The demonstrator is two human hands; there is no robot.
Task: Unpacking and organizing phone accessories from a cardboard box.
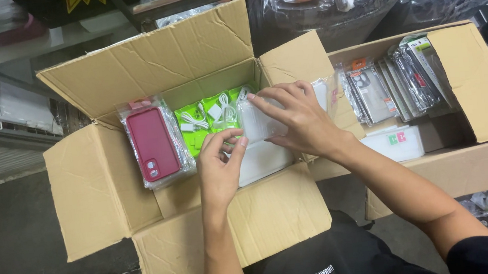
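My left hand (221, 168) and right hand (298, 119) pinch a clear packet (258, 123) over the middle of the open cardboard box (99, 194). A red phone case (152, 143) leans near its left wall, green cable packs (206, 120) line the back, and bare floor shows between them.

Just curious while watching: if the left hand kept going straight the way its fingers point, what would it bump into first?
The left hand points up and slightly right; its fingertips look already at the clear packets under the right hand. Behind those stand the green packets. Depth is uncertain.
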